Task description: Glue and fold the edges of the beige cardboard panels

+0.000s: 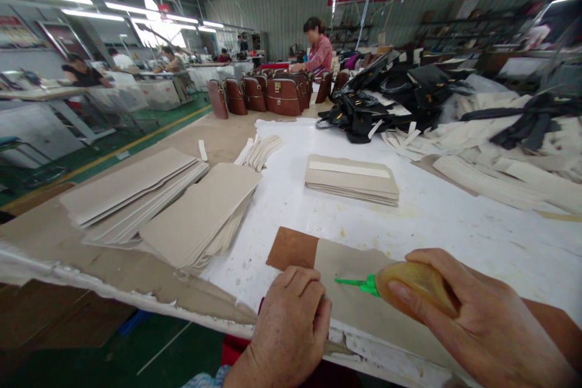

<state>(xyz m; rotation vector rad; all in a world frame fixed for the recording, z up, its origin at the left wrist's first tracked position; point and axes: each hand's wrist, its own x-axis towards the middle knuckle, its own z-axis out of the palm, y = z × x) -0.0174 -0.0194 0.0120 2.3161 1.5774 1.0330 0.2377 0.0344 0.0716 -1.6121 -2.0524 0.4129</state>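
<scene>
Right hand [477,321] grip: glue bottle [416,294], nozzle leftward.

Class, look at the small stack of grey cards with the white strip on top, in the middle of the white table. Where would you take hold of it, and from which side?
Probably at the near long edge of the stack, coming from the worker's side. It lies flat, and white table is bare in front of it, while strips and black bags crowd the far side. Slide fingers under, thumb on top, so the cards stay squared.

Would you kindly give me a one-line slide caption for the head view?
Right hand holds a green-nozzled glue bottle over a grey panel; left hand presses its edge.
</scene>
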